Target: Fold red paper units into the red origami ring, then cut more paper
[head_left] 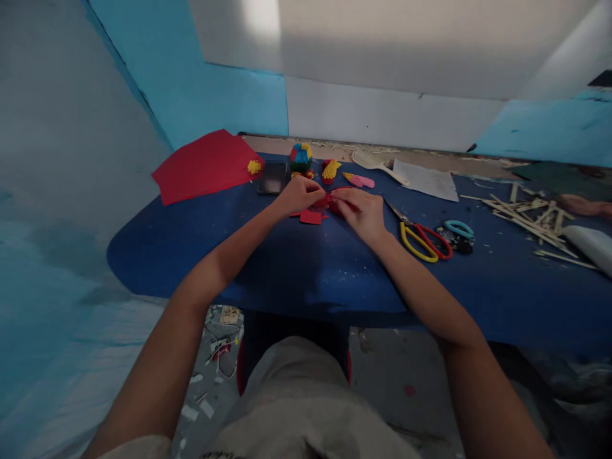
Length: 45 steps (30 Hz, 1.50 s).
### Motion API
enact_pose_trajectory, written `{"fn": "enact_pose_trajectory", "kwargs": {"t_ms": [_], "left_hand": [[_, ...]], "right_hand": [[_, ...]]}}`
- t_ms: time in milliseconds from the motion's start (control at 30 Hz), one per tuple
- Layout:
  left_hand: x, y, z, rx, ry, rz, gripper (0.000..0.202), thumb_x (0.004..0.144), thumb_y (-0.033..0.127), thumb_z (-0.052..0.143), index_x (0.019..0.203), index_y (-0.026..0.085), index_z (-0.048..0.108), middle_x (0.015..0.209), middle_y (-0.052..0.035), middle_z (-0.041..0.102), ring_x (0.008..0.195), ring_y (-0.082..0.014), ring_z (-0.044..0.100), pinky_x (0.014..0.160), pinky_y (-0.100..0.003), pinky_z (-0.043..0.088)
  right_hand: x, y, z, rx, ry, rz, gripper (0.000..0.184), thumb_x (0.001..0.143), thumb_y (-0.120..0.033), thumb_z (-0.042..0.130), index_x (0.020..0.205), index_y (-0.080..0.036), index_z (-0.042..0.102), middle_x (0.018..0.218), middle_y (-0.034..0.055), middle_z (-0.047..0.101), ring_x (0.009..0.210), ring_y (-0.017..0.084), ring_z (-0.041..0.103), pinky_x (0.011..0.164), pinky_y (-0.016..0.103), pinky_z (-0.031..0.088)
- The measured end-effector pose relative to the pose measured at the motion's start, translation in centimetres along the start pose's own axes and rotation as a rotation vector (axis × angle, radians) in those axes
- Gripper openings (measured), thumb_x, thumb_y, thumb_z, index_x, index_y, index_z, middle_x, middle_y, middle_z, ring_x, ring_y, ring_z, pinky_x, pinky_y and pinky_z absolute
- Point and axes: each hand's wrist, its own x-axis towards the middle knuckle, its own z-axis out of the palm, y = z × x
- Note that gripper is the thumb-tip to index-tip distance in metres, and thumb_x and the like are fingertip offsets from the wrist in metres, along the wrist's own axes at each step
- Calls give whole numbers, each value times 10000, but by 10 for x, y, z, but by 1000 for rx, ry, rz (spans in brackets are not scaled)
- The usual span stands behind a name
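Observation:
Over the middle of the blue table, my left hand (pixel 300 195) is closed, thumb and fingertips pinched on a small piece of red paper (pixel 324 201). My right hand (pixel 362 211) pinches the same red paper from the other side, its fingertips close to the left ones. The paper's exact shape is partly hidden by the fingers. Just below it, small red paper rectangles (pixel 310 218) lie flat. Behind the hands stand a multicoloured model of small folded pieces (pixel 301 157), a yellow and red one (pixel 330 171) and a pink and yellow one (pixel 360 180).
Scissors (pixel 421 242) with yellow and red handles lie right of my right hand. A phone (pixel 272 178) and a large red sheet (pixel 205 169) are at left. A white slotted spoon (pixel 377 167), white paper (pixel 425 180) and several wooden sticks (pixel 535 217) lie at right, near another person's hand (pixel 586 206).

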Motion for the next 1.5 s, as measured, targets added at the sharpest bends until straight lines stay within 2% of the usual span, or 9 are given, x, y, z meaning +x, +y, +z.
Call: {"fn": "enact_pose_trajectory", "kwargs": {"t_ms": [133,300,433,667,867,1033,1133,1233,1500], "left_hand": [[-2,7,2,-206,15,-149,192,795,92,546,680,119,698,616,1,687,558,-84,643,603,-207,550],[-3,9,2,-251,17,-182,174,793,113,578,646,115,671,596,-2,671,537,-79,631,580,-188,534],[-2,2,0,-82,38,-45,164,778,162,597,652,117,691,575,5,657,551,-83,611,563,-182,493],[3,-8,4,248,65,207,201,774,231,584,705,139,748,553,14,639,532,-75,519,506,-195,345],[1,-7,-3,301,-15,259,173,758,241,636,690,138,756,570,3,664,527,-81,529,504,-203,346],[0,-8,-9,123,-316,184,182,788,176,604,716,141,767,631,-20,710,590,-100,635,579,-190,476],[1,-7,-5,31,-234,79,230,798,87,564,642,128,728,579,-16,682,550,-92,626,583,-193,498],[5,-5,-1,-79,-87,-50,259,807,42,540,602,118,680,559,-16,667,521,-93,617,590,-219,525],[4,-1,2,-178,-7,-146,243,829,71,570,606,133,643,578,-13,677,519,-95,630,621,-249,576]], "right_hand": [[2,1,-5,-36,-51,-106,270,953,-239,493,987,-232,761,1086,52,772,977,204,739,863,382,603],[2,5,-4,-52,-80,-141,274,952,-236,491,986,-218,763,1083,66,771,967,202,738,855,377,604],[1,5,1,-10,-61,-93,204,876,-213,559,949,-220,749,1064,65,769,965,219,731,867,399,593],[4,14,11,330,-34,295,110,817,-265,621,920,-231,634,825,30,725,709,198,691,664,369,579],[3,12,12,380,-47,338,329,818,-296,639,1131,-268,544,859,24,705,753,191,683,680,358,563],[4,5,2,279,-108,127,284,861,-275,601,1142,-262,560,973,31,733,890,195,706,822,375,564],[5,6,-5,121,-146,-41,212,909,-231,500,1083,-263,617,1163,70,704,1092,234,664,967,450,518],[6,11,-7,-10,-152,-111,168,882,-307,589,1030,-266,657,1332,86,619,1249,291,568,1071,519,438],[4,19,-4,-71,-198,-127,136,899,-355,614,961,-276,706,1280,74,634,1194,274,578,1033,473,466]]}}
